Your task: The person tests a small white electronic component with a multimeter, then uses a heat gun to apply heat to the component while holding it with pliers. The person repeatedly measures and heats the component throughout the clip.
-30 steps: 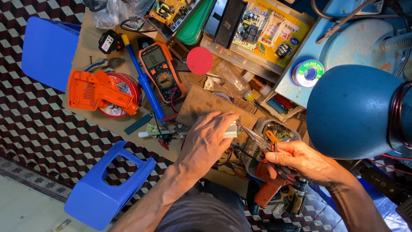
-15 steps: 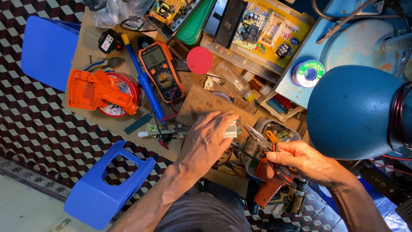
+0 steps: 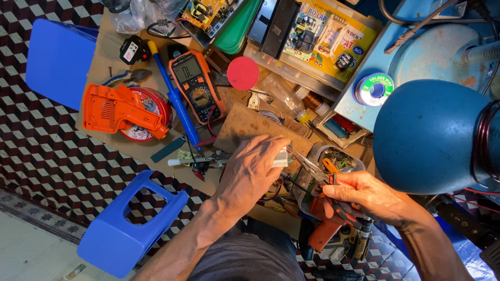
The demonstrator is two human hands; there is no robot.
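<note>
— Two hands meet over one small white block-shaped part (image 3: pixel 282 157); where does it sit?

— On the brown wooden board (image 3: pixel 245 125) at the middle of the cluttered table (image 3: pixel 151 156), under the fingertips of the left hand (image 3: pixel 250 171). That hand's fingers (image 3: pixel 271 145) are curled down over the part and pin it; only its right end shows.

— And the other hand?

— The right hand (image 3: pixel 364 195) has its fingers wrapped around the orange handles of slim needle-nose pliers (image 3: pixel 317 174). The pliers' long axis runs up and to the left, so the metal tip points at the exposed end of the white part. The tip is just beside it; whether they touch I cannot tell.

— So the part lies left of the right hand?

— Yes, left and slightly up from it, along the line of the pliers. The left hand is the nearer one, already on it.

— What is around them?

— Just right of the part, an open grey casing (image 3: pixel 333 158) with wiring inside. Farther left, an orange-and-black digital multimeter (image 3: pixel 197 86), a blue-handled soldering iron (image 3: pixel 174 101), an orange plastic tool housing (image 3: pixel 117 109) lying on a round red tin. A red round lid (image 3: pixel 243 73) is above the board, a spool of solder wire (image 3: pixel 374 88) to the upper right, and a big blue lamp shade (image 3: pixel 432 135) over the right side.
</note>
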